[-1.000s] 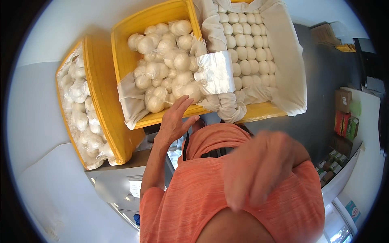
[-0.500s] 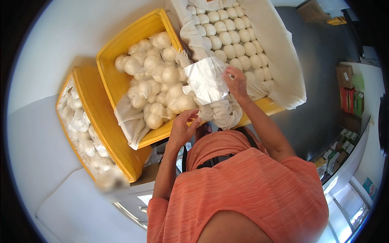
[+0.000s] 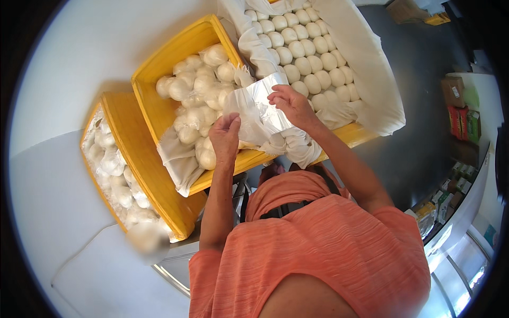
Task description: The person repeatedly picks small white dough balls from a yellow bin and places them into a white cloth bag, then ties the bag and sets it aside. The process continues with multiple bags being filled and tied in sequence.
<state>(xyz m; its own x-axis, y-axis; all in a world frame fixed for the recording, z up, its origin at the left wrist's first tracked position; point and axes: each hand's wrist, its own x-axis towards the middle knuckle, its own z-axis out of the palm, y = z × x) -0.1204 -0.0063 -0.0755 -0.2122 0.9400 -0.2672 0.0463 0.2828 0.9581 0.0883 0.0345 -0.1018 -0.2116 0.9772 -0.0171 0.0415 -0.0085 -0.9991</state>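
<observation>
A stack of shiny clear plastic bags [image 3: 263,91] lies on the cloth where two yellow crates meet. One thin plastic bag [image 3: 243,115] stretches from the stack toward my left hand [image 3: 225,139], whose thumb and fingers pinch its edge. Over the right side of the stack is my right hand [image 3: 295,107], fingers bent but apart, holding nothing that I can see. Round white buns [image 3: 303,64] sit in close rows in the cloth-lined crate on the right. Buns in clear bags [image 3: 204,83] are heaped in the middle yellow crate [image 3: 150,93].
At the far left a tilted yellow crate [image 3: 142,159] holds more bagged buns [image 3: 113,160]. White cloth [image 3: 375,79] drapes over the right crate's side. Small boxes and packets [image 3: 460,121] stand beyond the dark floor [image 3: 408,153]. A white wall [image 3: 79,63] borders the left.
My left hand has moved up and left, and now pinches a plastic bag pulled partly off the stack. The right hand has shifted left over the stack.
</observation>
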